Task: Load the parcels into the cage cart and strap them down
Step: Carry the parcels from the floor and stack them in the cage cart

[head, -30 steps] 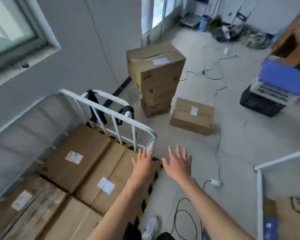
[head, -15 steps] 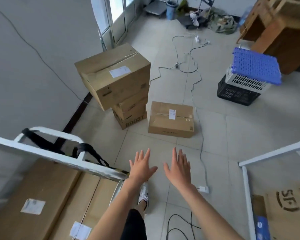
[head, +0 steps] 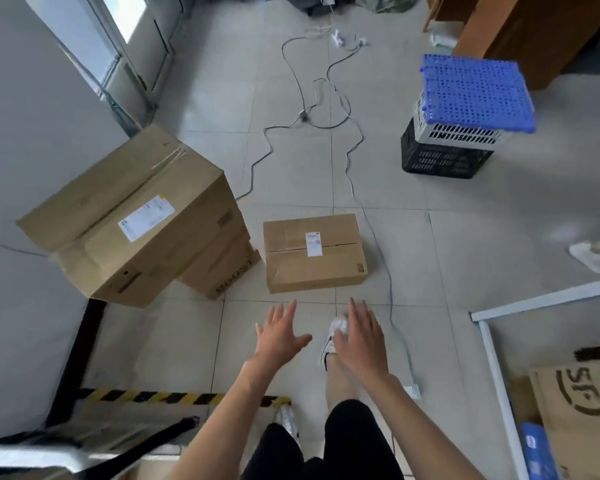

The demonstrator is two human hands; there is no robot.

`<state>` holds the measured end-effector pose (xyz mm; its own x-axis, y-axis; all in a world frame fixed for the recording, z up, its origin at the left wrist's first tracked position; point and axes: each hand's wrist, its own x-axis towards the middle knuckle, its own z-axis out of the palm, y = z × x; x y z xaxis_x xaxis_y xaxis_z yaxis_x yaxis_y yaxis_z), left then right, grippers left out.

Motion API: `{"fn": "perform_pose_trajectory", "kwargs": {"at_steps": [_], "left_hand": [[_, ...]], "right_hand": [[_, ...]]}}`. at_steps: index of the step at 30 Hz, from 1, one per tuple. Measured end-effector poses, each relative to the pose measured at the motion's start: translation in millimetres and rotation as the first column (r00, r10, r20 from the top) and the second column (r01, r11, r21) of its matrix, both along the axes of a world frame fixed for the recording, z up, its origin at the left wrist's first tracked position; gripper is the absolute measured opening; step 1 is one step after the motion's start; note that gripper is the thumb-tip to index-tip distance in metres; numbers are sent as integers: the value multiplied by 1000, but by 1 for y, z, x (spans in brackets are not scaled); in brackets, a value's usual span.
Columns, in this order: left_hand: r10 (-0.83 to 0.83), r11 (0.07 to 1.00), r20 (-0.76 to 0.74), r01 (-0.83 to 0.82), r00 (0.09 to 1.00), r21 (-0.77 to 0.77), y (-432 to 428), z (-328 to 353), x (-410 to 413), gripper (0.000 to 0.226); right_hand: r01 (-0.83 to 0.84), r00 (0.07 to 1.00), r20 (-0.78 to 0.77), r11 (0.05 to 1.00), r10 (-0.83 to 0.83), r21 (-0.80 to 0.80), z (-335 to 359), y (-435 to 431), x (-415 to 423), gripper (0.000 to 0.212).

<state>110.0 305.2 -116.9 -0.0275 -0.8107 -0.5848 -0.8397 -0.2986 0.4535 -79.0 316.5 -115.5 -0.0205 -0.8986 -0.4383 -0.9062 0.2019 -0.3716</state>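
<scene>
Both hands, the left hand [head: 280, 336] and right hand [head: 360, 336], reach out wide and empty toward the single parcel [head: 314, 252] lying on the floor [head: 447, 237] just ahead, seemingly spread to take its two sides.

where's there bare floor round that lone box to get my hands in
Bare tiles run between the lone box and the left hand and right hand, and widely to its right, from the cable to the stacked crates. Crowded: the box stack stands close on its left, and the cable skirts its right edge.
</scene>
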Motion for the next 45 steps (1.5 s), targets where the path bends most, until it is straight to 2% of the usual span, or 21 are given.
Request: {"fn": "perform_pose_trajectory", "kwargs": {"at_steps": [7, 12, 16, 22, 27, 31, 37, 40, 43, 45], "left_hand": [[43, 996, 60, -48, 997, 77, -128, -59, -28, 92], [86, 980, 85, -100, 993, 170, -199, -107, -34, 92], [101, 968, 123, -125, 987, 215, -243, -157, -25, 87], [27, 966, 147, -63, 989, 250, -286, -278, -19, 80], [119, 927, 168, -170, 979, 335, -302, -393, -5, 75], [82, 904, 235, -171, 969, 392, -298, -472, 9, 80], [199, 909, 300, -290, 933, 300, -316, -568, 40, 93], [304, 905, 275, -366, 912, 215, -341, -604, 56, 105], [446, 878, 146, -463, 883, 120, -367, -631, 72, 113], [565, 817, 15, -562, 825, 128, -385, -646, 84, 118]], "right_hand": [[-57, 996, 75, 998, 55, 35, -56, -142, -21, 71], [-80, 993, 103, 983, 63, 165, -106, -223, -39, 71], [-58, 996, 83, 979, 43, 198, -157, -271, -50, 68], [-12, 999, 33, 963, 3, 270, -275, -316, -59, 70], [16, 1000, 11, 936, -21, 352, -386, -330, -67, 71], [52, 999, -22, 918, -47, 394, -463, -336, -76, 71], [127, 992, -62, 927, -113, 353, -559, -367, -91, 72], [184, 982, -95, 943, -164, 279, -593, -395, -99, 74], [209, 973, -143, 958, -183, 195, -616, -427, -111, 76], [267, 956, -164, 953, -244, 140, -627, -448, -120, 79]]}}
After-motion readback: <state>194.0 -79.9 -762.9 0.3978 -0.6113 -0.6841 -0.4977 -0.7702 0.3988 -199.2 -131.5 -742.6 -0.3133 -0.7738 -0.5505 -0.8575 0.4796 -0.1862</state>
